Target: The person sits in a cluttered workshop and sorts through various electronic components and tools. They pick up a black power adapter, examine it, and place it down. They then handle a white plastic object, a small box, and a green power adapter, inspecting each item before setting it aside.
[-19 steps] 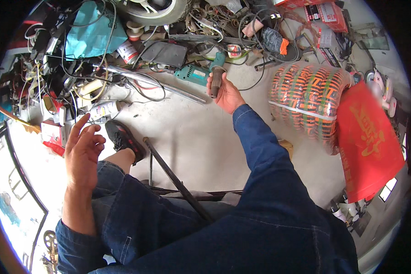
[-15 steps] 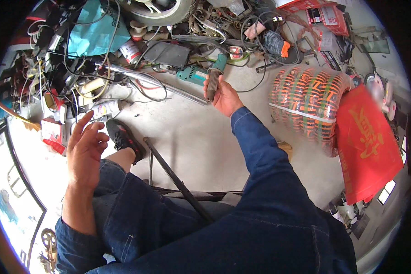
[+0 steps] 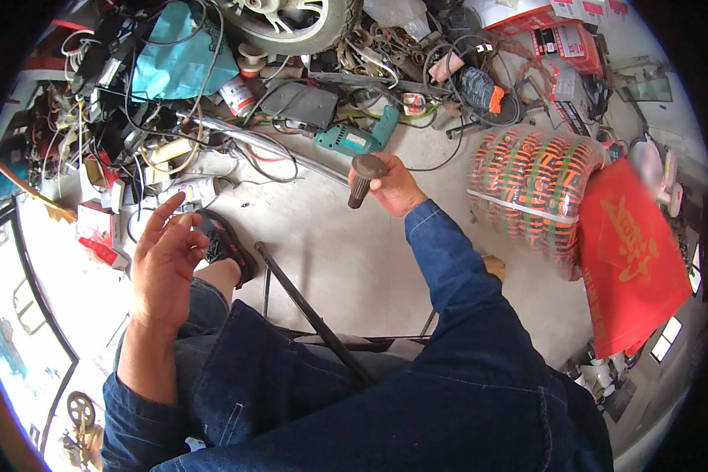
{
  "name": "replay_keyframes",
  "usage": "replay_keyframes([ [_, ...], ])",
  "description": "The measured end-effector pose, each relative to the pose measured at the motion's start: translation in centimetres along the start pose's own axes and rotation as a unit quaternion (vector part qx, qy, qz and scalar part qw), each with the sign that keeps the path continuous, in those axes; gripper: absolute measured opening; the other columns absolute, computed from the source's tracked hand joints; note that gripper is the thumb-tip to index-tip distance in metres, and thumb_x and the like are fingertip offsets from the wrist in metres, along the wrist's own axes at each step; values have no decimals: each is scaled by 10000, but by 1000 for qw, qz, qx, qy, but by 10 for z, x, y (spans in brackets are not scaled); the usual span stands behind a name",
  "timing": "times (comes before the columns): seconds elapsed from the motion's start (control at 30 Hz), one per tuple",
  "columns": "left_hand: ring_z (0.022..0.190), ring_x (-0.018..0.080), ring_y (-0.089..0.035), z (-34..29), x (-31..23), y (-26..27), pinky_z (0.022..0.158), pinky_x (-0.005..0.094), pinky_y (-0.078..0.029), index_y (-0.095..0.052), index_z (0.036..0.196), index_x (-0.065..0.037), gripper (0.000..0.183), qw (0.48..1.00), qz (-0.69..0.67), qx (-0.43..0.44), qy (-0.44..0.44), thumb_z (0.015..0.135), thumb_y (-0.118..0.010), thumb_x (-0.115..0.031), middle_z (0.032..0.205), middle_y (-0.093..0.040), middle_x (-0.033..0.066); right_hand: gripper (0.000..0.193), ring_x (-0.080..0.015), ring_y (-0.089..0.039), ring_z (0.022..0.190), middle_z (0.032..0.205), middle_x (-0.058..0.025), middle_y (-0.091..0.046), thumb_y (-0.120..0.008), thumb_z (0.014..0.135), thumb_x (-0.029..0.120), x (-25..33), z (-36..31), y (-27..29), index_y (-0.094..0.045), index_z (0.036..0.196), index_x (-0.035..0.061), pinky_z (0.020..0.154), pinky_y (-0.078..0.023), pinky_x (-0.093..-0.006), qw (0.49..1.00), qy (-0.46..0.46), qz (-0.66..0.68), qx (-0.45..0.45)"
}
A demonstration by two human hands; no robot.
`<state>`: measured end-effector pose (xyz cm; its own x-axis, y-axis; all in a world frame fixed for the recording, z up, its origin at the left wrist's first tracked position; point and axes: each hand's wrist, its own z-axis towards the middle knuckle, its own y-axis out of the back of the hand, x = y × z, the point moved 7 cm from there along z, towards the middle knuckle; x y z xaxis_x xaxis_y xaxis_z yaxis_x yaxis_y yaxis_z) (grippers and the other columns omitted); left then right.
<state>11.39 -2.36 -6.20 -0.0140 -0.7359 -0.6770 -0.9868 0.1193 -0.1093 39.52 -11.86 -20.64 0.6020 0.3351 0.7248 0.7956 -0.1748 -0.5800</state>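
Observation:
In my right hand (image 3: 400, 189) is a dark brown ribbed grip (image 3: 359, 189), tapered, with a round flange at its upper end. My thumb and fingers close on its side, and its narrow end points down toward me. Just beyond it, apart from the hand, a green power drill (image 3: 346, 140) lies on its side on the floor. My left hand (image 3: 164, 271) is raised over my left leg, its fingers loosely spread and holding nothing. Behind those fingers shows a black shoe (image 3: 226, 248) on my foot.
Wrapped orange-and-black tyres (image 3: 527, 197) stand at the right beside a red bag (image 3: 633, 252). A spoked wheel (image 3: 291, 23), cables and metal parts crowd the far side. A metal tube (image 3: 291, 152) lies beyond my hands; a dark bar (image 3: 311, 311) slants near my knees.
My right hand has drawn slightly nearer, away from the drill, and the grip has tilted so its flange faces up. My left hand stays open. The whole view has shifted a little.

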Motion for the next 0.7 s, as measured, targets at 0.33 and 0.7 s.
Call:
replay_keyframes([
  [0.33, 683, 96, -533, -8, -5, -4, 626, 212, -426, -392, 1261, 6, 416, 1000, -14, 0, 7, 866, -498, -73, 882, -564, 61, 264, -101, -554, 811, 923, -21, -595, -557, 894, 270, -42, 56, 40, -576, 1036, 48, 731, -445, -248, 963, -62, 28, -260],
  [0.7, 688, 103, -551, -7, -5, -5, 627, 209, -432, -376, 1262, 23, 426, 1000, -20, -4, 16, 872, -503, -91, 889, -567, 61, 332, -148, -579, 869, 1017, -66, -622, -627, 775, -3, 25, 228, 149, -582, 1104, -3, 755, -456, -283, 882, 139, -324, -314],
])
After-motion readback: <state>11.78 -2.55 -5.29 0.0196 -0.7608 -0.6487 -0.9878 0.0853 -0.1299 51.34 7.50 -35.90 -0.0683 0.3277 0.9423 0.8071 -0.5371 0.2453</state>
